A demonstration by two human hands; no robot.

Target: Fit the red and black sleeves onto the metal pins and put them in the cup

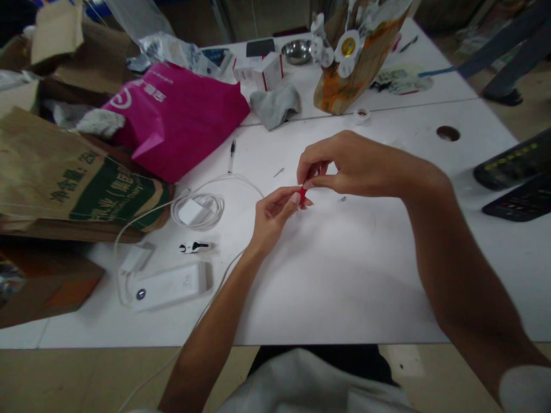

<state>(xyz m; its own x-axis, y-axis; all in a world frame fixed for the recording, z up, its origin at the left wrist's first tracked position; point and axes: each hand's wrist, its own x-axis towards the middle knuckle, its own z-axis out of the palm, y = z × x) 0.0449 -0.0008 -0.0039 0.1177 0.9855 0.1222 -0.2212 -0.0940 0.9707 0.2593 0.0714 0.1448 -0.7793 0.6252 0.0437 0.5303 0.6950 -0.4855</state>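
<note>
A small red object [302, 194] is pinched between the thumb and fingers of my left hand [275, 213], above the middle of the white table. My right hand [340, 163] reaches in from the right, its thumb and fingertips closed at the top of the red object. Something thin and dark shows at those fingertips, too small to make out. On the table beyond my hands lies a small thin grey piece [279, 172]. Another tiny dark piece [342, 199] rests just right of the red object, below my right hand.
Left on the white table [336, 298] are a coiled white cable [215, 211], a white power bank [170, 287], a clip [194, 247] and a pen [232, 156]. A magenta bag [185, 115] and grey cloth [275, 106] lie behind. A black bottle [512, 160] is at right.
</note>
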